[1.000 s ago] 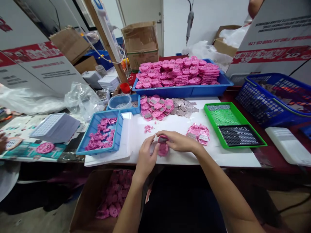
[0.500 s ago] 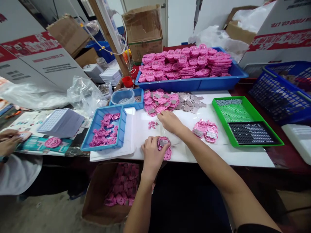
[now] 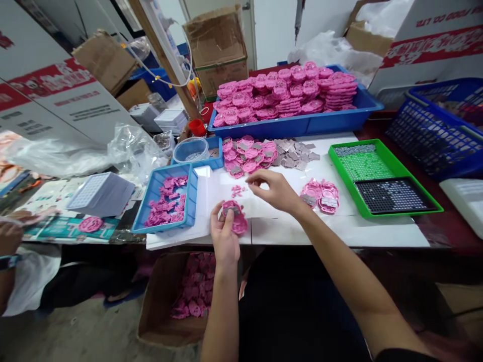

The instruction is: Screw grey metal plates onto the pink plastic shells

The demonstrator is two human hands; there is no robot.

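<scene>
My left hand (image 3: 223, 234) grips a pink plastic casing (image 3: 238, 221), lifted and tilted, with a grey plate on it under my thumb. Above the white work surface, my right hand (image 3: 273, 190) is curled, thumb and forefinger pinched together; whatever sits between the tips is too small to make out. Just left of those fingertips lies a little cluster of small pink pieces (image 3: 237, 190). Behind it is a pile of pink casings with grey plates (image 3: 249, 155), beside loose grey plates (image 3: 296, 155). Another opened pink casing (image 3: 320, 195) rests to the right of my right hand.
A blue tray (image 3: 191, 201) of pink parts stands at left, a green tray (image 3: 400, 213) at right. Behind is a large blue tray (image 3: 302, 129) stacked with pink casings. A cardboard box (image 3: 158, 306) sits below the table edge. A co-worker's hand (image 3: 11, 234) is at far left.
My left hand has picked the pink casing up off the surface and moved it left. My right hand has drawn back from the edge of the casing pile, fingertips pinched.
</scene>
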